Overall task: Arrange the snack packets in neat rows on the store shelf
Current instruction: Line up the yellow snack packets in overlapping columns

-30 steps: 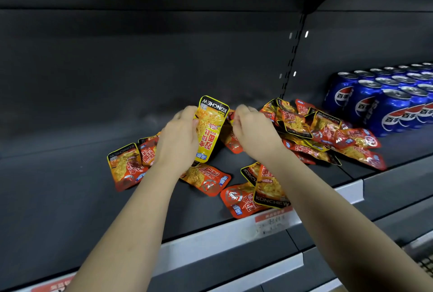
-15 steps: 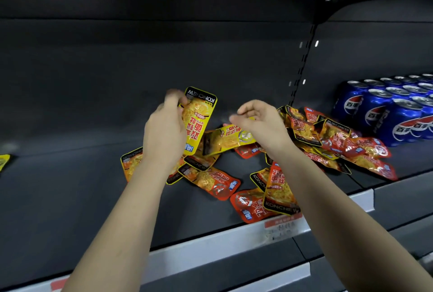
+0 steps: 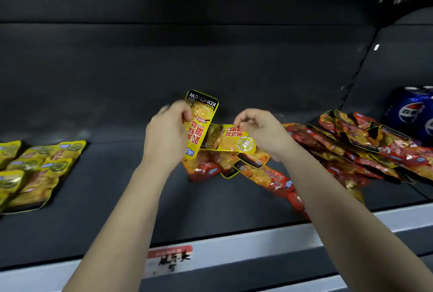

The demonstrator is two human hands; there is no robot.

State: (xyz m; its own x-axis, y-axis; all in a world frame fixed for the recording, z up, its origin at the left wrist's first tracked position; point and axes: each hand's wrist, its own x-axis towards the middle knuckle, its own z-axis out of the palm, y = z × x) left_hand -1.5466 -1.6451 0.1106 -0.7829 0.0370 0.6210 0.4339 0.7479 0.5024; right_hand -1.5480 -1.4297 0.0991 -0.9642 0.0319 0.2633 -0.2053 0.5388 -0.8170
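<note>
Head camera looks down on two bare forearms reaching over a dark shelf. The left hand grips a yellow packet along its left edge, fingers curled round it, and holds it upright above the shelf (its black KONCHEW band sits at the top and reads upside down). The right hand pinches the far edge of a second yellow packet, which hangs crosswise with its left end meeting the right edge of the upright one.

Directly under both held packets a small heap of red and orange packets lies jumbled on the shelf, trailing toward the near right. Farther right a larger pile of the same red and orange kind spreads along the shelf, its far end reaching the blue cola cans at the right edge. Well apart to the left, flat yellow packets lie in overlapping rows. Along the near edge of the shelf runs a pale strip carrying a price label, red on top, with handwritten marks.
</note>
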